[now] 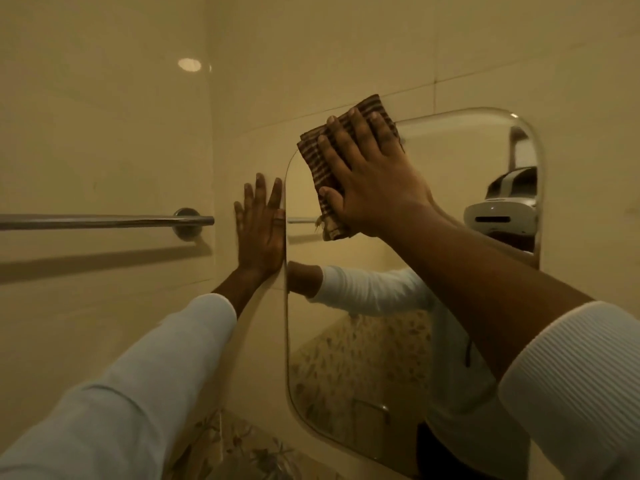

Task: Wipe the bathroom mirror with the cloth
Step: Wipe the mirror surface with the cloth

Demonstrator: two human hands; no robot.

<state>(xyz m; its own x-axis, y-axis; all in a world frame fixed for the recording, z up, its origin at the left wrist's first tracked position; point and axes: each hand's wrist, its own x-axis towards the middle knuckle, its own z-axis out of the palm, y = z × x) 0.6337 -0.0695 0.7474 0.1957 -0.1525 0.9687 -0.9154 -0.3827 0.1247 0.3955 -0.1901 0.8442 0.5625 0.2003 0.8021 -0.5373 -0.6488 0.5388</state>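
A rounded-corner mirror (pixel 460 161) hangs on the beige tiled wall at the right. A folded brown striped cloth (pixel 317 157) lies flat against the mirror's top left corner, partly over its upper edge. My right hand (pixel 370 174) presses the cloth to the glass with spread fingers and the thumb on the cloth's lower part. My left hand (pixel 259 226) rests flat on the wall tile, fingers apart, right beside the mirror's left edge, holding nothing. The mirror reflects my white sleeves and the head camera.
A chrome towel rail (pixel 104 221) runs along the left wall at hand height and ends at a round mount near the corner. Patterned floral tiles (pixel 242 448) show low down under the mirror.
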